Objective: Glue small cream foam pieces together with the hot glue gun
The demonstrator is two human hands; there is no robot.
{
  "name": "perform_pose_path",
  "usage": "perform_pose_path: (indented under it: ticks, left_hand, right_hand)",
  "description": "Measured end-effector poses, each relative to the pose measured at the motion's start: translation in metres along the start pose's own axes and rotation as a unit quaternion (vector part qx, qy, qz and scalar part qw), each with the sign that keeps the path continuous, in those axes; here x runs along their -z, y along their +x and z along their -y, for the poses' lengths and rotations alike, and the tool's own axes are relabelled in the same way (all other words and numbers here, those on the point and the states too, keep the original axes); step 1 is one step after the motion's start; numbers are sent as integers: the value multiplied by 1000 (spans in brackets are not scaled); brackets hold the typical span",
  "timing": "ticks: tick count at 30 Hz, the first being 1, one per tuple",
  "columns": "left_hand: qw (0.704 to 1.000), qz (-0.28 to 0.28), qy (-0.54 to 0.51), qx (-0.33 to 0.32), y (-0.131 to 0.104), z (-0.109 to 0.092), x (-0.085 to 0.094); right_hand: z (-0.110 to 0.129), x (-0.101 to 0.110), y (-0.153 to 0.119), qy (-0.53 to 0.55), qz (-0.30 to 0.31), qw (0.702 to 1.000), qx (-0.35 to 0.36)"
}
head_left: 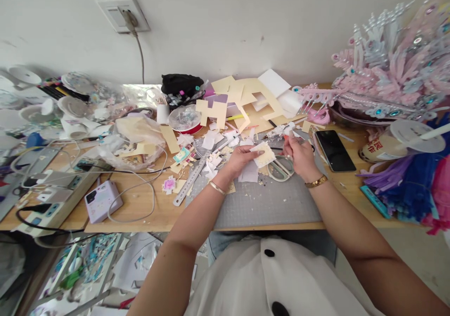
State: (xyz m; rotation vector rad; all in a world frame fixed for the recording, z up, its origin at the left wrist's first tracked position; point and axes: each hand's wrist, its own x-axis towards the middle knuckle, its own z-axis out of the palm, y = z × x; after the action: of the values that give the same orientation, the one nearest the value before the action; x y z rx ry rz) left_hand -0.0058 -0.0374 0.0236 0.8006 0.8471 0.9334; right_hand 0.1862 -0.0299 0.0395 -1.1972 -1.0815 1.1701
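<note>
My left hand [242, 160] pinches a small cream card piece [264, 155] with a notched, wavy edge, thumb on top. Just to its right, my right hand [299, 153] is closed around a slim tool; an orange bit [286, 138] shows at the fingertips, but its kind is hidden. Under and between the hands, a pair of scissors [281, 169] with pale handles lies on the grey cutting mat [267, 208]. Paper scraps [249, 171] lie beneath the left hand. A metal ruler [190, 182] rests slantwise at the mat's left edge.
Cut cream card sheets [242, 93] pile up at the back. On the right are a phone [335, 150], a lidded drink cup [397, 142] and pink crowns [390, 72]. To the left lie a lilac device [103, 202], a cable and a power strip [66, 194].
</note>
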Motion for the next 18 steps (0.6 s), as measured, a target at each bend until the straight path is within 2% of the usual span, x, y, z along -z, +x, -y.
perform_pose_path:
  ticks: [3, 7, 9, 15, 18]
  left_hand:
    - [1000, -3, 6, -5, -1, -1, -2]
    - [999, -7, 38, -37, -3, -1, -4]
    - [997, -18, 54, -61, -3, -1, -5]
    - [994, -41, 71, -79, -2, 1, -4]
    - [993, -49, 63, -82, -2, 0, -6]
  right_hand:
    - [0, -1, -3, -54, 2, 999, 10]
    - [6, -3, -7, -57, 106, 991, -49]
    - [8, -4, -9, -49, 136, 987, -77]
    - [8, -8, -11, -23, 129, 988, -82]
    - [5, -10, -11, -11, 117, 987, -107]
